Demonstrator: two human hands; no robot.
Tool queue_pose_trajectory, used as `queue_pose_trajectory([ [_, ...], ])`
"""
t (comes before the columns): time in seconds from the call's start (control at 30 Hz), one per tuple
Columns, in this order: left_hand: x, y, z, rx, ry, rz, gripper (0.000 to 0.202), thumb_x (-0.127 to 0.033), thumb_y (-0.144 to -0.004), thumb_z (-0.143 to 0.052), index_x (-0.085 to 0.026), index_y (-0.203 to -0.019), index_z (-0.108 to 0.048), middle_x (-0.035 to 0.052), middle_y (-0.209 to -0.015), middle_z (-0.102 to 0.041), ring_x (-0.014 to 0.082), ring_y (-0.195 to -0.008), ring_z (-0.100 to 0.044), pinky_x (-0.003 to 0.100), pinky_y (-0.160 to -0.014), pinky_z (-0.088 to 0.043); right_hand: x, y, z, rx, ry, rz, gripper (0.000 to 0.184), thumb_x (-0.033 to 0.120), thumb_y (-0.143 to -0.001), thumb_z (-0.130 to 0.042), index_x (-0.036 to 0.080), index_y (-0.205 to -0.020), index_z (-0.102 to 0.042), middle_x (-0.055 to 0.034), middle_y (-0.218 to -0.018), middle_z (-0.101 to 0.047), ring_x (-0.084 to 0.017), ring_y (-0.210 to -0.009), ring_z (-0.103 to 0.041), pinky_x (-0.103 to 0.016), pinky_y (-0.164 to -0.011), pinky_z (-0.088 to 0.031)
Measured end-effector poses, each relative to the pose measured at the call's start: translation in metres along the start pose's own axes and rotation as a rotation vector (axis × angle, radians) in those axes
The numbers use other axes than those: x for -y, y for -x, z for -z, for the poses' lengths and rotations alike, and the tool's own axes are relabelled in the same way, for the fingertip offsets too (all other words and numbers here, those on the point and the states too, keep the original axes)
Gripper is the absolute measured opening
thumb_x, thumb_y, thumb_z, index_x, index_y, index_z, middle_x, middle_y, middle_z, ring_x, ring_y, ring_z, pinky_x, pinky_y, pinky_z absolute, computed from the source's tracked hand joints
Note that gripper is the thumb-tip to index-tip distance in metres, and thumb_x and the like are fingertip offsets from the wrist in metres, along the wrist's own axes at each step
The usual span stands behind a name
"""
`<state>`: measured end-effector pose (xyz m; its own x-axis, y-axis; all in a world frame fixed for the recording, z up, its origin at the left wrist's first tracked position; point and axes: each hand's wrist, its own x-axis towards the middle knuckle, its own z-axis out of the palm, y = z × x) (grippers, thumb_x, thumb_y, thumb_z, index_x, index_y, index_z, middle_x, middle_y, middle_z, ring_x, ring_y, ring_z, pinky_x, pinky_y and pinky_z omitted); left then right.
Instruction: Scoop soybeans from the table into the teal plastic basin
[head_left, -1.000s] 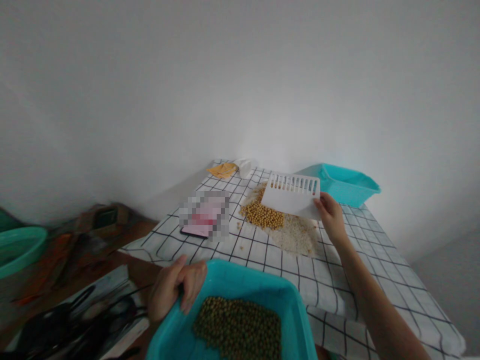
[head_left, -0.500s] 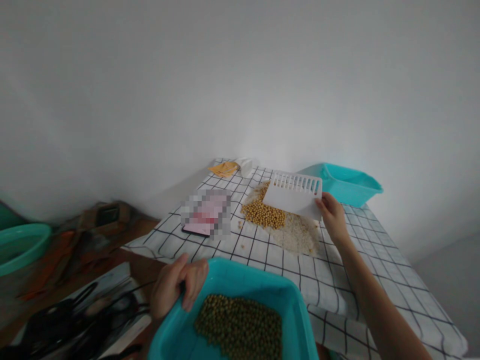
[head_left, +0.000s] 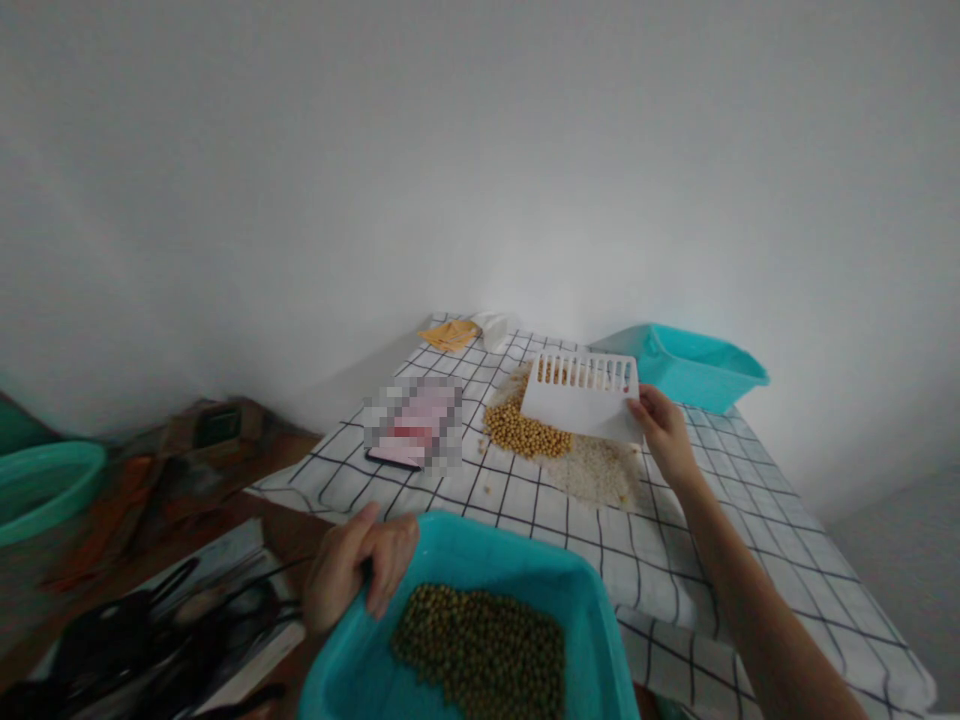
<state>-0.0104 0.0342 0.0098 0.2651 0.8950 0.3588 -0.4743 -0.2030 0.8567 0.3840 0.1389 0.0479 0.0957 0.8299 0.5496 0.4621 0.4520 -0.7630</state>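
My left hand [head_left: 358, 572] grips the rim of a turquoise basin [head_left: 592, 620] near the bottom of the view; several green beans [head_left: 480, 650] lie inside it. Further out, my right hand [head_left: 660, 432] holds a white slotted plastic scraper [head_left: 581, 396] by its right edge. The scraper stands tilted over a pile of yellow soybeans [head_left: 525, 432] and a patch of white rice [head_left: 596, 470] on the checked tablecloth [head_left: 525, 505].
A second turquoise basin [head_left: 690, 366] stands at the table's far right corner. A phone [head_left: 412, 425] lies left of the soybeans, with yellow paper [head_left: 450, 334] behind it. Left of the table are a green bowl [head_left: 45, 485], clutter and black cables [head_left: 150, 640].
The scraper has shifted slightly away from me over the soybeans. My left hand keeps its hold on the near basin.
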Motion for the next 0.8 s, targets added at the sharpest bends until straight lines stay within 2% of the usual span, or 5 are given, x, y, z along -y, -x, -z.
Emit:
queue_pose_trajectory([
  [0.1,-0.002,0.001,0.0,0.004,-0.014,0.013,0.072,-0.038,-0.105,-0.032,-0.023,-0.041,-0.06,0.0024,-0.035,-0.053,0.015,-0.039,-0.045,0.036,-0.063,-0.038,0.002,0.0,0.0,0.002,-0.009,0.009,0.03,0.052,-0.09,-0.062,0.024,-0.096,-0.067,-0.0031,-0.084,-0.069,-0.023,-0.074,-0.062,-0.034,-0.066,-0.048],
  [0.23,-0.005,0.002,-0.005,-0.063,-0.003,0.057,0.071,-0.038,-0.104,-0.034,-0.023,-0.04,-0.061,0.0022,-0.035,-0.052,0.0149,-0.04,-0.044,0.036,-0.064,-0.038,0.003,0.001,0.0,-0.009,-0.026,0.018,0.03,0.052,-0.09,-0.062,0.024,-0.098,-0.066,-0.004,-0.088,-0.07,-0.024,-0.076,-0.063,-0.034,-0.066,-0.049],
  [0.43,-0.002,0.002,-0.003,-0.052,-0.016,0.046,0.073,-0.037,-0.105,-0.031,-0.023,-0.038,-0.058,0.0029,-0.034,-0.052,0.0148,-0.04,-0.043,0.035,-0.062,-0.04,0.001,0.0,-0.003,-0.031,-0.056,0.025,0.033,0.054,-0.09,-0.061,0.025,-0.107,-0.062,-0.0068,-0.1,-0.072,-0.027,-0.087,-0.066,-0.04,-0.078,-0.052],
  [0.63,-0.002,0.001,-0.001,0.013,-0.029,-0.003,0.072,-0.034,-0.105,-0.029,-0.022,-0.041,-0.058,0.0023,-0.035,-0.053,0.0135,-0.039,-0.045,0.034,-0.064,-0.04,0.002,0.0,-0.01,0.034,-0.08,0.018,0.035,0.055,-0.089,-0.063,0.026,-0.108,-0.061,-0.0081,-0.105,-0.073,-0.028,-0.095,-0.068,-0.044,-0.085,-0.054],
  [0.8,-0.001,0.001,-0.001,0.001,0.01,-0.006,0.072,-0.03,-0.105,-0.026,-0.022,-0.042,-0.059,0.0017,-0.035,-0.052,0.0134,-0.04,-0.045,0.034,-0.064,-0.039,0.004,0.002,-0.015,0.12,-0.101,0.016,0.032,0.053,-0.09,-0.063,0.026,-0.106,-0.062,-0.0083,-0.107,-0.074,-0.028,-0.098,-0.07,-0.044,-0.087,-0.055],
])
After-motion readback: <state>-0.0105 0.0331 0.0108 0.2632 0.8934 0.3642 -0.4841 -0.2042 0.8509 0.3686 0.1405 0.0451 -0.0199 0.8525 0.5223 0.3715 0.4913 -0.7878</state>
